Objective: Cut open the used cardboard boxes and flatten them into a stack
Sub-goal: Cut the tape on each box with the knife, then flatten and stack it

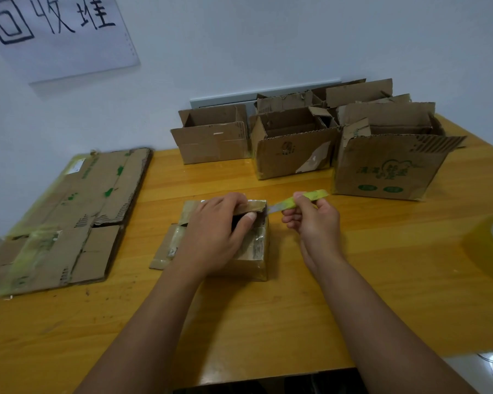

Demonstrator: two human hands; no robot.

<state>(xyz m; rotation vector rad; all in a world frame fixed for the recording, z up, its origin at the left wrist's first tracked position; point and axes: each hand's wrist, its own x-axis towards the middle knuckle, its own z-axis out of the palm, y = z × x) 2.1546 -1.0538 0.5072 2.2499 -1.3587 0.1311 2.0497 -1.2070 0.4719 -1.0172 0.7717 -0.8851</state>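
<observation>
The right hand [310, 223] has its fingers curled round the green handle of a utility knife [302, 201], thumb on top, with the pale blade pointing left so that its tip meets the upper right corner of the small taped box [254, 248]. Whether the blade has actually entered the cardboard is hard to tell, since that corner is blurred. The left hand [217, 231] clamps the same box from above: the fingers wrap over its far edge and the thumb hooks into the dark opening at the top, holding a tape-covered flap. A loose flap of the box lies flat on the wooden table [382, 280] just left of the box, partly under the left wrist.

Taking the small taped box as the landmark: well to its left lies a stack of flattened cardboard [69, 217], with green print and yellowish tape, reaching the table's left edge. Behind the box, along the wall, stand three open cartons in a row, a plain one [214, 140] at left, a middle one [293, 155] with a torn label, and a larger one [387, 169] with green lettering behind and to the right, more open boxes showing behind them. Far right of the box sits a roll of yellowish tape [487, 245], cut by the frame edge. High on the wall, up and left of the box, hangs a white sign [60, 32] with handwritten characters
</observation>
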